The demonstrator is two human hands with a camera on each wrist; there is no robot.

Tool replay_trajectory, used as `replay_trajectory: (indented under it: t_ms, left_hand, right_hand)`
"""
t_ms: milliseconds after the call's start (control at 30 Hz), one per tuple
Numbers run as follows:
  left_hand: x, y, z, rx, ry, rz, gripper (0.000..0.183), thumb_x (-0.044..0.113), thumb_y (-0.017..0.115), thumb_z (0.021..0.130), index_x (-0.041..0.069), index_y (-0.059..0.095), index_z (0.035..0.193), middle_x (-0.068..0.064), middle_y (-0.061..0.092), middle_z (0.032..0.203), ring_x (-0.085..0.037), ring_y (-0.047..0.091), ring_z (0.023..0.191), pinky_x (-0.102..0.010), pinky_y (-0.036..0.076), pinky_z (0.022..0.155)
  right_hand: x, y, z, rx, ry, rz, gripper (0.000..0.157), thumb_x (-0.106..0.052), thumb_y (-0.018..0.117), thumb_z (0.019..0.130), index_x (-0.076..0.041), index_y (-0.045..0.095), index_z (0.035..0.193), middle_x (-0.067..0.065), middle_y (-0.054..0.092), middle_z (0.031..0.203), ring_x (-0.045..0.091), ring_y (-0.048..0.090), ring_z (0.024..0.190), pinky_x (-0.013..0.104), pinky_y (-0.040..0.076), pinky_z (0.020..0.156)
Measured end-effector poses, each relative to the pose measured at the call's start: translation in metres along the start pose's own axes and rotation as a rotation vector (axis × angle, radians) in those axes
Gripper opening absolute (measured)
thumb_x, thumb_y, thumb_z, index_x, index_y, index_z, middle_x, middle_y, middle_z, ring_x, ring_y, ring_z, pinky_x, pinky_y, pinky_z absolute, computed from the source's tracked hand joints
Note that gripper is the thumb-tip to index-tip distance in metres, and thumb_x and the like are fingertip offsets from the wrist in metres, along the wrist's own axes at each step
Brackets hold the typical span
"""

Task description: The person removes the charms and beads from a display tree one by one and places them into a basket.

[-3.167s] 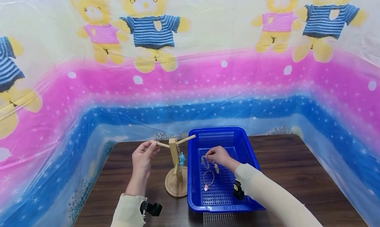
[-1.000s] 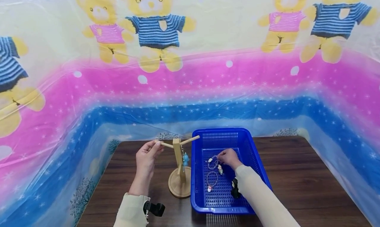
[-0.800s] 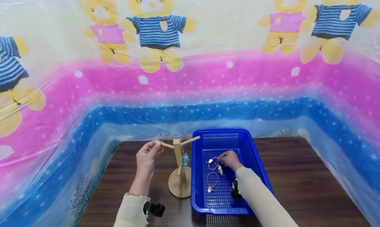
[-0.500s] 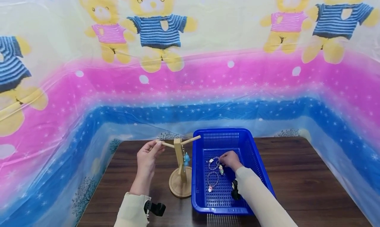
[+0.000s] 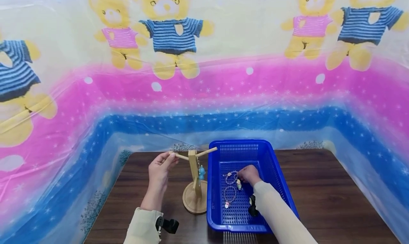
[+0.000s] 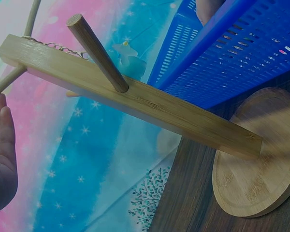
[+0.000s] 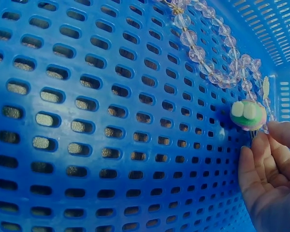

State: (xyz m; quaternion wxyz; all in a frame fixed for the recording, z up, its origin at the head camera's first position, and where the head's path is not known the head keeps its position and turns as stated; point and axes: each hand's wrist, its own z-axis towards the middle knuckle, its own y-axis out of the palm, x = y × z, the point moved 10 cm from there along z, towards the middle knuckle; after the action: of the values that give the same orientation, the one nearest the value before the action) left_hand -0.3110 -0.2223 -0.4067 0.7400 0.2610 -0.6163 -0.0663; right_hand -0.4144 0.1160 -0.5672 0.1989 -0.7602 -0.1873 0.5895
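My left hand (image 5: 158, 169) pinches the end of the left peg on a wooden peg stand (image 5: 193, 167) with a round base. A chain with a blue figure charm (image 5: 201, 172) hangs from the stand. Inside the blue plastic basket (image 5: 209, 205), my right hand (image 5: 250, 174) is low, thumb and fingertips pinching a beaded bracelet beside a green, white and pink charm (image 7: 248, 115). Clear pinkish beads (image 7: 196, 53) loop over the basket floor in the right wrist view. Nearer the front lies another beaded bracelet, with a red and white charm (image 5: 227, 204).
The basket stands right beside the stand on a dark wooden table (image 5: 329, 198). The stand's right peg (image 5: 207, 152) reaches over the basket's left rim. A curtain printed with bears (image 5: 174, 34) surrounds the table's back and sides.
Over the last few seconds my right hand has moved slightly right and down in the basket, and the bracelet at its fingers has come down with it. My left hand keeps its hold on the peg.
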Motion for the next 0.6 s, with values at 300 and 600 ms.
replay_trajectory:
  t_ms: [300, 600]
  left_hand:
    - [0.000, 0.000, 0.001, -0.002, 0.006, -0.001, 0.033, -0.009, 0.059, 0.098, 0.016, 0.071, 0.080, 0.008, 0.077, 0.076, -0.001, 0.073, 0.072, -0.015, 0.063, 0.072]
    - [-0.002, -0.002, 0.001, 0.017, 0.000, 0.010, 0.032, -0.009, 0.059, 0.097, 0.016, 0.071, 0.081, 0.008, 0.076, 0.077, -0.001, 0.073, 0.073, -0.016, 0.064, 0.072]
  right_hand:
    - [0.000, 0.000, -0.002, 0.005, 0.029, 0.035, 0.008, 0.001, 0.068, 0.082, 0.007, 0.072, 0.081, -0.001, 0.056, 0.055, 0.011, 0.055, 0.054, 0.023, 0.055, 0.050]
    - [0.023, 0.008, 0.025, -0.001, 0.044, 0.058, 0.006, -0.001, 0.068, 0.077, 0.000, 0.071, 0.071, 0.004, 0.062, 0.056, 0.016, 0.061, 0.054, 0.030, 0.061, 0.053]
